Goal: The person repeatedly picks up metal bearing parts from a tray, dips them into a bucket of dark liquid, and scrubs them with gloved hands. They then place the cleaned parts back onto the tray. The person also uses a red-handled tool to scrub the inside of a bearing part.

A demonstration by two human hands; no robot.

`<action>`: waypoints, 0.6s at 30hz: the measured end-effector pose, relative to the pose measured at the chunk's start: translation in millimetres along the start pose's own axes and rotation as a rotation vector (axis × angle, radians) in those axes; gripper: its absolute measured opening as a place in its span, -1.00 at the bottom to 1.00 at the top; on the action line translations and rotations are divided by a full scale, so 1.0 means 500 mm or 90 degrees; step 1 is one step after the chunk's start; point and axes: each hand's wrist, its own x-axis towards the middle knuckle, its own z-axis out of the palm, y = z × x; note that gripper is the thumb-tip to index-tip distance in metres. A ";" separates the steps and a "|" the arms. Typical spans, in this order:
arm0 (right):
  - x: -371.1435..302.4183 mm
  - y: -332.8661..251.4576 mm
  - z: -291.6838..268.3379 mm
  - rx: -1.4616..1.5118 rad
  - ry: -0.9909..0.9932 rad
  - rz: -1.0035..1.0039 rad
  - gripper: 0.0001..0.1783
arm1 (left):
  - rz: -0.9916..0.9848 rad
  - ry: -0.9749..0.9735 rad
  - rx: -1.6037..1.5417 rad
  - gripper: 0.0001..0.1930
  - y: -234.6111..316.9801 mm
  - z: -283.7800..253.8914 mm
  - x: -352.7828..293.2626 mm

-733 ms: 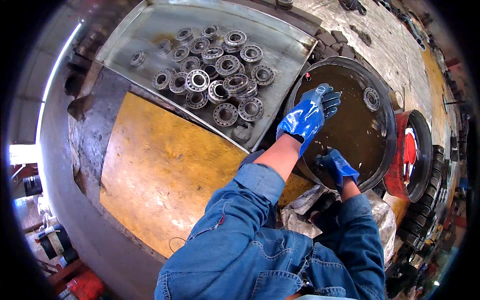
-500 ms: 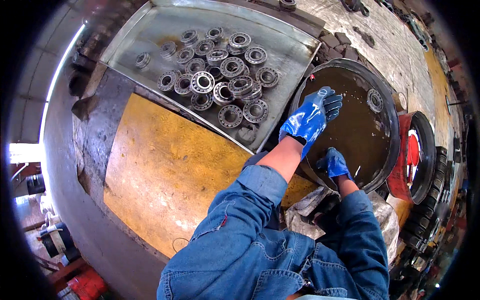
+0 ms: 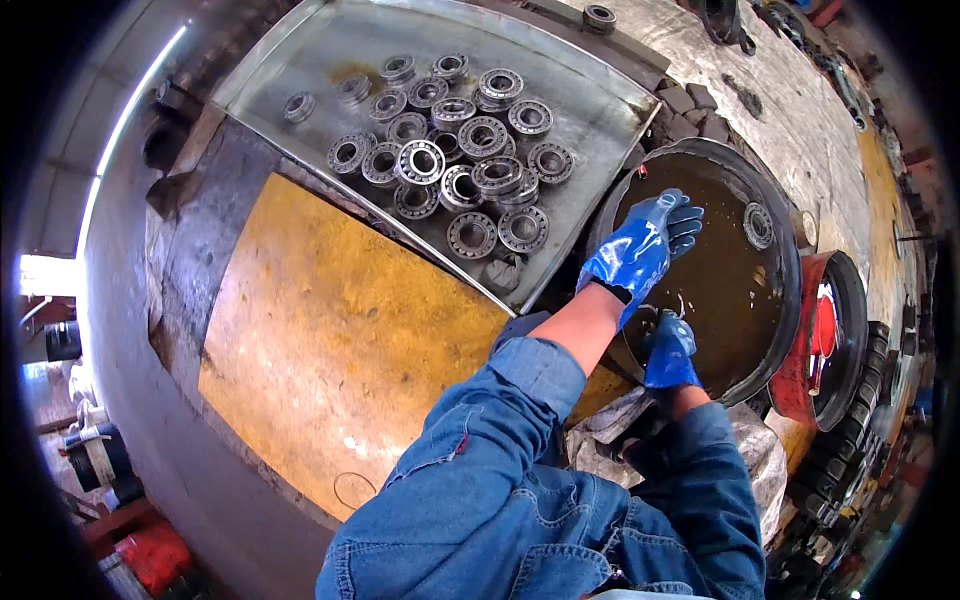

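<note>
Reaching over the basin, hands curl (I can't tell their grip), a bearing lying axis upright.

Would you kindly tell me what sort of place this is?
Probably a mechanical repair workshop: bearings lie in a metal tray, and a round tub holds murky brown liquid.

A shallow metal tray carries a cluster of steel bearings, several leaning on or overlapping one another, most gathered in its middle and near part. A grey lump lies toward the near corner, and a brown stain marks the metal. On the pale, stained floor stand a round black basin and a red drum.
</note>
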 end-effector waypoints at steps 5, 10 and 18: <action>-0.018 -0.017 -0.022 -0.110 -0.047 -0.037 -0.47 | 0.005 0.008 -0.014 -0.65 0.003 -0.016 0.003; 0.060 0.029 -0.002 -0.284 -0.043 -0.239 -0.47 | 0.009 -0.024 0.004 -0.60 0.001 0.011 0.002; -0.010 0.086 -0.019 0.080 0.077 -0.435 -0.68 | 0.027 -0.020 -0.015 -0.70 0.029 -0.005 -0.011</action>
